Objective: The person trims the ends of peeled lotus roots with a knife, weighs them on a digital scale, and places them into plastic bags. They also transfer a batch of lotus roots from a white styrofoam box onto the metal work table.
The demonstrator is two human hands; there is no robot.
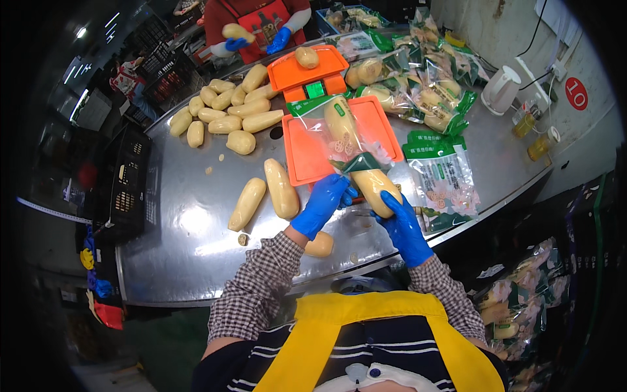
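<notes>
My left hand [323, 203], in a blue glove, pinches the open end of a clear printed plastic bag [313, 125] lying over an orange-topped scale [301, 159]. One peeled lotus root section [339, 117] is inside that bag. In my blue-gloved right hand [405, 228] is another lotus root section [374, 186], its far end at the bag's mouth. Two loose lotus root sections, one slim [248, 203] and one thicker [281, 188], lie left of my left hand. A shorter section [319, 244] sits partly behind my left wrist.
Several lotus root sections [225, 124] are heaped at the far left of the metal table [181, 245]. Flat bags [441, 181] lie at right, below filled bags [431, 98] and an electric kettle [500, 90]. A black crate [127, 181] stands left. Opposite, a co-worker's gloved hand [237, 44] holds a lotus root.
</notes>
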